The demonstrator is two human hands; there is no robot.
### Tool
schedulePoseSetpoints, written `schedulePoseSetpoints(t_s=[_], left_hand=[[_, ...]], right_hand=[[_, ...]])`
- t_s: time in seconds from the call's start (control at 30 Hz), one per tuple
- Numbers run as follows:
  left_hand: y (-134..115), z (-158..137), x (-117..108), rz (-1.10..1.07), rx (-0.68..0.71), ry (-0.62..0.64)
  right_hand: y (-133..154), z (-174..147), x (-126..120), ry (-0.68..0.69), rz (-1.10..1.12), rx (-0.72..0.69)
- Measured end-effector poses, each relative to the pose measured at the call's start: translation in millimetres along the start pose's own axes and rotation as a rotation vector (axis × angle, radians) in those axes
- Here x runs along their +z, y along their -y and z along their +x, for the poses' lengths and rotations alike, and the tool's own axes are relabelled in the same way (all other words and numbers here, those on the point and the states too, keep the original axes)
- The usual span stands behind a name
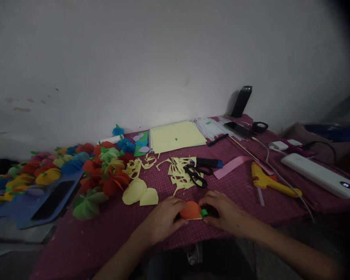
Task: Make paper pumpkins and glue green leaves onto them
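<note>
So, an orange paper piece (190, 210) is held low in the frame, just right of center. Its left end is gripped by the left hand (165, 217), thumb and fingers only slightly parted; its right end, by a little green tab (204, 213), is gripped by the right hand (221, 213), fingers curled in. How hard it's squeezed can't be told. Just above, mid-frame, black scissors (196, 175) are left on yellow paper scraps (179, 171), with cut yellow circles (134, 191) laid out to the left. A yellow glue gun (272, 182) and a white power bank (321, 175) are parked at right. Loads of paper pumpkins (115, 181) are piled at left, and yellow sheets (176, 136) are stacked at center, by the wall (175, 58).
</note>
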State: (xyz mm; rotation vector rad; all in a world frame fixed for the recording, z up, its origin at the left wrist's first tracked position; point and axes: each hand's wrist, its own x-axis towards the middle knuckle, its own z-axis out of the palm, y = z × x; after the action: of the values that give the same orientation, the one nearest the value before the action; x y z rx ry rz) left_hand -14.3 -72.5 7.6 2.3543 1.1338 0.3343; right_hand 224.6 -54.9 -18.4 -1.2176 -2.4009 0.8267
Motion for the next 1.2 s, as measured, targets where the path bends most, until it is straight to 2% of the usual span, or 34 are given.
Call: schedulePoseSetpoints(t_s=[0.3, 0.47, 0.7, 1.1, 1.2], left_hand=[[0, 3, -1, 0.069, 0.025, 0.017], [2, 1, 5, 0.105, 0.009, -0.019], [5, 2, 12, 0.111, -0.002, -0.078], [5, 0, 14, 0.024, 0.000, -0.158], [5, -1, 15, -0.014, -0.028, -0.224]], right_hand=[[1, -1, -2, 0.006, -0.015, -0.010], [6, -4, 0, -0.065, 0.025, -0.128], [21, 1, 11, -0.114, -0.049, -0.234], [19, 6, 24, -0.132, -0.200, -0.222], [17, 7, 25, -0.176, -0.162, -0.187]])
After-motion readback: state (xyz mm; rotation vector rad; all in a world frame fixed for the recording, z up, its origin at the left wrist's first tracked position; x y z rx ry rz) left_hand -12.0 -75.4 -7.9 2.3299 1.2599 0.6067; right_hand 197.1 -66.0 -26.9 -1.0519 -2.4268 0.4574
